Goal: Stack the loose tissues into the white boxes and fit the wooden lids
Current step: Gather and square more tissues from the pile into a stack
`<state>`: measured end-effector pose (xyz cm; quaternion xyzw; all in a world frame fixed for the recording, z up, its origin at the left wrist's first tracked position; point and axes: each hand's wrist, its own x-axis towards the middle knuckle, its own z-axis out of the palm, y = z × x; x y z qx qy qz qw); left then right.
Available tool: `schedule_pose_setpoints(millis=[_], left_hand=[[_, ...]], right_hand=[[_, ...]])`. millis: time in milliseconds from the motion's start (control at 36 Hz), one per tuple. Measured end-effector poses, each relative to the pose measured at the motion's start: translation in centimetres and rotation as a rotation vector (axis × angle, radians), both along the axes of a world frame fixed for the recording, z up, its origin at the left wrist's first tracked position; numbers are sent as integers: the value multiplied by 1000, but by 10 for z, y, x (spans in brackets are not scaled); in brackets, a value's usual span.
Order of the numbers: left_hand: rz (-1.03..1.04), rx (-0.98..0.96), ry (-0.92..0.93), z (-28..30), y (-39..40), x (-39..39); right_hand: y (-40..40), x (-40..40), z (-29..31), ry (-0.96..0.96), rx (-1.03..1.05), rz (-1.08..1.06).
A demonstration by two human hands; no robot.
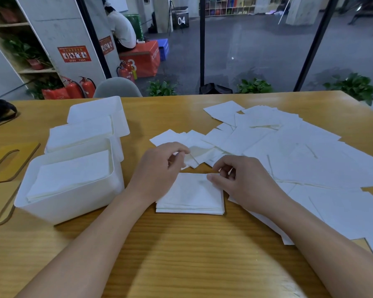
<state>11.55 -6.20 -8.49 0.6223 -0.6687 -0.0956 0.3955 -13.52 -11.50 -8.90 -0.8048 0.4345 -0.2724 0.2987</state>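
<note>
Left grip (159,168) pinched a loose tissue's corner; right grip (239,181) curled, its thumb touching the small tissue stack (192,196) between both hands on the tabletop (181,244). Loose tissues (289,147) sprawled right of that stack. Left of it stood three white boxes (69,203), each holding tissues, with two wooden lids (11,162) beyond them.

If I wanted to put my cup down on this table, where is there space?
Bare wood shows along the near edge of the table between the forearms, and at the far edge behind the white boxes. The right half is crowded with loose tissues; the wooden lids take the left edge.
</note>
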Motion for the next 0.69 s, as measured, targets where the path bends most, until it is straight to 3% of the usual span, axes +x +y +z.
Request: schedule_pose_setpoints(millis=[139,444,583,694], left_hand=[[10,-15,221,6,5,-1],[130,-64,383,8,3,7],[83,166,538,3,2,9],[92,299,479,-1,2,7]], right_hand=[[-2,-1,-2,-59,6,-39],[-3,-2,1,-74,10,-71],[-3,-1,-1,-81,27,-74],[-2,-1,-1,-86,34,-68]])
